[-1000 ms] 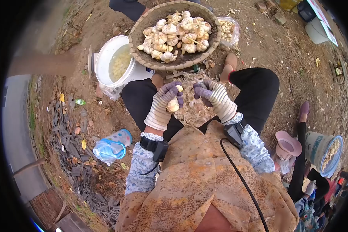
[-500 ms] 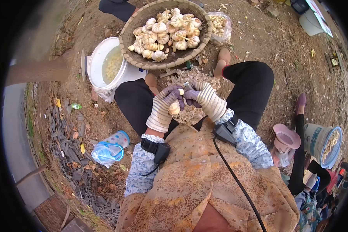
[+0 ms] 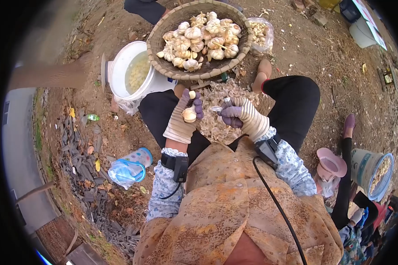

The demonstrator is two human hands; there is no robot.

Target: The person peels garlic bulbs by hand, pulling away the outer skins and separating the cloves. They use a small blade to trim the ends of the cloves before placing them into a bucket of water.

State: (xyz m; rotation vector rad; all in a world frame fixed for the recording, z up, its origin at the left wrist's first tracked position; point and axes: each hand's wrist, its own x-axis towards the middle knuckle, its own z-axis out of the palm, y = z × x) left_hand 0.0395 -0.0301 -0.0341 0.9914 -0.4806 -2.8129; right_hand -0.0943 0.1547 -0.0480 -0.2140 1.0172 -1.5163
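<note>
My left hand (image 3: 191, 107), in a striped glove with purple fingers, is closed around a garlic bulb (image 3: 189, 115) against the palm. At the tip of its thumb sits a pale garlic clove (image 3: 192, 94). Off to the right, my right hand (image 3: 234, 114) wears a matching glove and has its fingers curled in a pinch. From its fingertips sticks a small pale, shiny piece (image 3: 216, 108), too small to name for sure. Below both hands, a heap of garlic skins (image 3: 225, 93) lies on the ground between my legs.
Garlic bulbs fill a woven basket (image 3: 153, 55) ahead. Left of it, a white bucket (image 3: 115, 73) holds cloves in liquid. Behind the basket's right side is a plastic bag of garlic (image 3: 261, 33). A dotted cup (image 3: 139, 157), a pink hat (image 3: 329, 163) and another bucket (image 3: 362, 163) stand farther out.
My hands have moved apart: the left carries the bulb and clove left, the right draws away to the right. The whole view has shifted slightly.
</note>
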